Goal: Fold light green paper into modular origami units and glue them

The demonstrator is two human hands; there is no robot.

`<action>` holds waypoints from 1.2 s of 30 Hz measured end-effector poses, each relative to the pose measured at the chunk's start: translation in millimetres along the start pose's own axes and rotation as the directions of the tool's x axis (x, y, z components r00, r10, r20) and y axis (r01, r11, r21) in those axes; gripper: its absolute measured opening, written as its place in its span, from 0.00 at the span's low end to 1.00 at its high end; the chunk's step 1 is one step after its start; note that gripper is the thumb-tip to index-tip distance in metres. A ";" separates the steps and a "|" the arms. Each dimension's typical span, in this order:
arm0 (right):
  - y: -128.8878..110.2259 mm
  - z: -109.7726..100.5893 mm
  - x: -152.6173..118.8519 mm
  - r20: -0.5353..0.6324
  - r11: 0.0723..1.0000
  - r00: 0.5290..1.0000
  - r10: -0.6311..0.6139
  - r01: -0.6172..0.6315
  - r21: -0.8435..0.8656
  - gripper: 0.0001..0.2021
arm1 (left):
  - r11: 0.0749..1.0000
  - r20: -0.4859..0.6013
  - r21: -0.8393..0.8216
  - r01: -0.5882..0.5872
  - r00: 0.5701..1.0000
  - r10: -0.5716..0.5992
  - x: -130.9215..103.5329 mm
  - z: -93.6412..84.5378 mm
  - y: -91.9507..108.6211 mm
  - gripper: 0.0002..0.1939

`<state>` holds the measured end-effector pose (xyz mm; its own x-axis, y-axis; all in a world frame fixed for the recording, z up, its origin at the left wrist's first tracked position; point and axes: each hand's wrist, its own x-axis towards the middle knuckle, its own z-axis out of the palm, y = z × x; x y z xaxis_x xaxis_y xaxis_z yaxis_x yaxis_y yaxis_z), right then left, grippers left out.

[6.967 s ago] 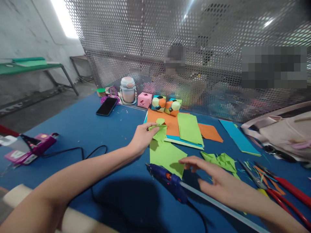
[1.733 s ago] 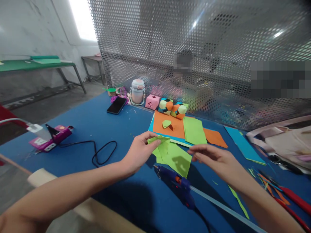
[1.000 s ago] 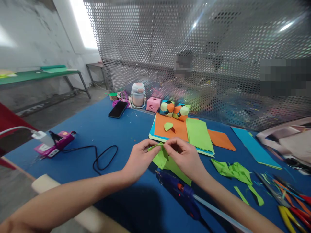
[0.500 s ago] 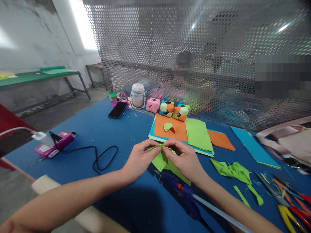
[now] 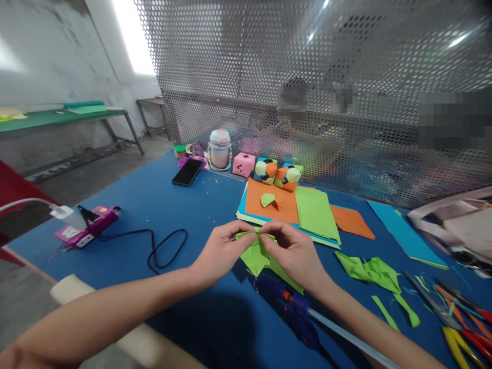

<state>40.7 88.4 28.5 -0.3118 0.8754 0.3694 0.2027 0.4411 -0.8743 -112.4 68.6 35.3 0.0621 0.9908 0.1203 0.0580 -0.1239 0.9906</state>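
Note:
Both my left hand (image 5: 226, 251) and my right hand (image 5: 292, 251) pinch the upper edge of a folded light-green paper piece (image 5: 254, 258), thumbs and fingertips nearly meeting at its middle. The fingers hide part of its folds. Just below lies a dark blue hot glue gun (image 5: 282, 297) with a clear glue stick (image 5: 346, 335) in its back end. Beyond my hands, a small green folded piece (image 5: 267, 200) rests on a stack of orange paper (image 5: 251, 197), with green sheets (image 5: 317, 215) beside it. Crumpled green paper (image 5: 371, 271) lies to the right of my right hand.
Scissors (image 5: 453, 328) and paper strips are at the right edge. A phone (image 5: 187, 171), a bottle (image 5: 220, 148), a pink paper box (image 5: 243, 164) and paper balls (image 5: 265, 169) stand along the back by a perforated metal screen (image 5: 215, 66). A purple power strip (image 5: 92, 225) sits left.
My hands keep their pinch on the green paper, which has tilted slightly so more of its front shows. The view has shifted a little; other objects stay put.

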 end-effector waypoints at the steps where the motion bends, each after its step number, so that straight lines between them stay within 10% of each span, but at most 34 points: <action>1: 0.1 -0.4 0.2 0.011 0.999 0.999 -0.035 0.035 -0.021 0.02 | 1.000 0.005 0.003 0.000 1.000 0.000 0.1 -0.4 0.1 0.07; 15: -2.4 -14.6 2.7 0.277 0.779 0.844 -0.459 0.532 -0.330 0.09 | 0.999 0.077 0.028 0.032 0.996 -0.034 0.3 -2.9 3.8 0.07; 22: -13.6 -13.6 3.7 0.187 0.968 0.977 -0.099 0.138 -0.209 0.08 | 0.971 0.100 0.213 -0.110 0.991 0.090 0.4 -3.3 1.2 0.09; 28: -20.3 -14.3 5.1 0.220 0.979 0.965 0.140 -0.102 -0.179 0.06 | 0.909 0.131 0.342 -0.238 0.970 0.204 -1.4 -4.9 -4.2 0.10; 36: -3.4 -11.7 2.4 0.258 0.782 0.911 -0.321 0.409 -0.471 0.07 | 0.931 0.137 0.310 -0.194 0.978 0.158 0.0 -4.2 -4.5 0.10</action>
<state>50.1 91.3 36.0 -0.5888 0.6051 0.5359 0.4681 0.7958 -0.3842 -116.8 69.3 31.1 0.2059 0.9420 0.2651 0.3509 -0.3240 0.8786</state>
